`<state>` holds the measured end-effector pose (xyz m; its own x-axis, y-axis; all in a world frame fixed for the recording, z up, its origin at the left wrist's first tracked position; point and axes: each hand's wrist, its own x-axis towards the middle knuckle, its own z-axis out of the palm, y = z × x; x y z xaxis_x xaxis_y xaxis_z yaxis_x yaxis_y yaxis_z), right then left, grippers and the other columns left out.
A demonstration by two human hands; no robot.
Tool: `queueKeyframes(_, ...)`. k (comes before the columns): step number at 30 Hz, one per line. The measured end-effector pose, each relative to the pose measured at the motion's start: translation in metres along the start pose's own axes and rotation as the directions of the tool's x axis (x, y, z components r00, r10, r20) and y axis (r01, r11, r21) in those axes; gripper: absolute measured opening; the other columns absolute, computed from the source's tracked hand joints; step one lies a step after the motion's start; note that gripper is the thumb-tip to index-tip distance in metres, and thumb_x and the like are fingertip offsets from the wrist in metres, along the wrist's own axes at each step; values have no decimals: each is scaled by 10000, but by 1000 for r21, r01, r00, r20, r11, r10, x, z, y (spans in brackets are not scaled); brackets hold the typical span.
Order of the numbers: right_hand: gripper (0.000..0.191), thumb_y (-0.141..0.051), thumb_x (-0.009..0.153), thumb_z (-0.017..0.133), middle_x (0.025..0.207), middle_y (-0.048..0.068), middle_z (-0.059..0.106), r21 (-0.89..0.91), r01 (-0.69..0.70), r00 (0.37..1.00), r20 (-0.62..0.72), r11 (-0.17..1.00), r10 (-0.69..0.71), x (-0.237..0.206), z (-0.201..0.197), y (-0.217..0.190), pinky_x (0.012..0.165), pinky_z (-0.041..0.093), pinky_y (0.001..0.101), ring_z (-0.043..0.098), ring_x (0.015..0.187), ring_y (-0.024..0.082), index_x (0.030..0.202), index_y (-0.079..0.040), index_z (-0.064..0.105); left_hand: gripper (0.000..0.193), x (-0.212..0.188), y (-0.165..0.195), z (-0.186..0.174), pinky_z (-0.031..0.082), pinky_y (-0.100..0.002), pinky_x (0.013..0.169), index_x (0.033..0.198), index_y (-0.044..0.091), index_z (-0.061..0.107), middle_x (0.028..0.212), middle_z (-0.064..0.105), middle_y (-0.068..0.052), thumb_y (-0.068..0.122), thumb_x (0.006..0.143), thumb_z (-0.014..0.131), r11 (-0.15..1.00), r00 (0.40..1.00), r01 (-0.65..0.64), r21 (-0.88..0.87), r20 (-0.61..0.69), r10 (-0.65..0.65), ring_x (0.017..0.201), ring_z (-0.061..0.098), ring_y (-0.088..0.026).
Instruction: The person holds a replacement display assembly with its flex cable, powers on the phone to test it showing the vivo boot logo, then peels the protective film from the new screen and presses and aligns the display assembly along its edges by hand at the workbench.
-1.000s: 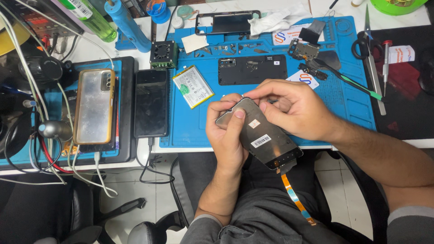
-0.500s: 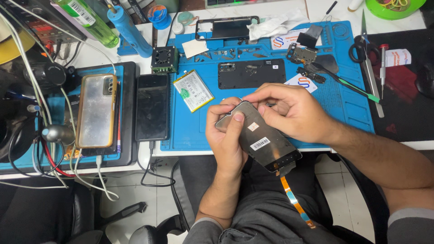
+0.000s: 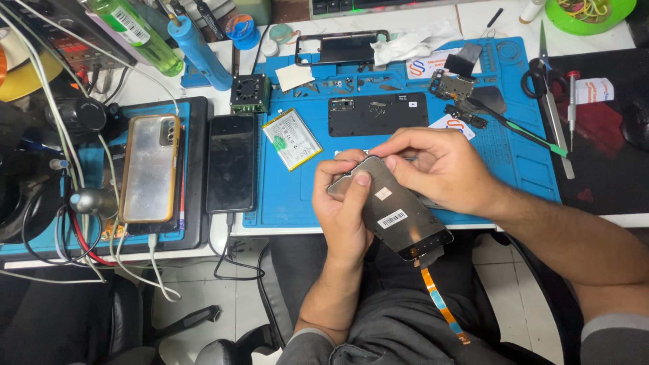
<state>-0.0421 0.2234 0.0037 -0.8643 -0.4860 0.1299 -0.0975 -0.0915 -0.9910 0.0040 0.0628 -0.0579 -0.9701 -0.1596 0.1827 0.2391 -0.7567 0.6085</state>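
The phone screen panel [image 3: 395,213] is held over the person's lap, just in front of the desk [image 3: 629,220] edge, with its dark back side facing up and tilted, the upper end toward the desk. Two small white stickers sit on this back side. From its lower end an orange flex cable [image 3: 443,307] hangs down over the dark trousers.

The left hand [image 3: 345,216] grips the panel from the left side, the thumb lying on the back near the upper corner and the other fingers wrapped under it. The right hand [image 3: 443,169] comes from the right and pinches the top edge of the panel with the fingertips pressed together; what is between them is too small to tell.

Just behind the hands lies the blue work mat [image 3: 527,169]. On it rest a white phone battery [image 3: 292,138], a black phone back frame [image 3: 377,113] and small loose parts [image 3: 454,86]. A crumpled white cloth [image 3: 412,44] lies at the far edge.

Left of the mat, a black phone [image 3: 231,162] lies face up beside a phone in a clear case [image 3: 149,167]. Scissors [image 3: 546,78] and a screwdriver [image 3: 572,101] lie at the right side, well apart from the hands.
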Motion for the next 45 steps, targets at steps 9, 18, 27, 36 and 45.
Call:
queueKeyframes(9,241,91,989,572,1087,80,682,-75,25,1000,-3,997,-25,0,1,-1,861,587,232,667,1005,90,1208,78,675,199,-2,-1,0,517,-343,984,1140,22,533,1193,604,-151,-29,996,660,1000,1000,-7,18,6,7,1092,603,-203)
queueKeyframes(18,242,68,988,575,1070,61,684,-149,28,1000,14,988,-27,-2,0,-2,829,588,223,678,984,79,1208,53,677,197,0,-1,-2,520,-350,999,1131,19,531,1197,600,-149,-26,994,665,999,1000,-30,36,9,30,1098,599,-197)
queueKeyframes(27,354,85,955,560,1106,80,616,-143,121,987,123,982,-104,-2,-4,-1,907,589,238,628,1039,101,1298,70,645,194,1,1,-2,523,-351,987,1131,15,534,1189,608,-154,-16,997,671,998,999,-44,47,1,44,1091,602,-204)
queueKeyframes(36,386,81,914,544,1088,63,600,-98,40,989,145,994,-26,-1,-3,-8,908,567,231,630,1034,94,1289,57,631,197,1,1,-2,519,-351,990,1138,15,535,1185,611,-155,-17,1002,673,996,998,-64,54,-2,64,1093,599,-204)
queueKeyframes(45,245,97,1012,545,1086,95,667,-41,-45,999,25,998,46,-3,-3,1,859,564,231,650,1010,106,1238,63,633,195,-5,-2,2,515,-346,996,1135,17,531,1202,612,-150,-19,995,661,998,1000,1,69,14,-1,1104,600,-198)
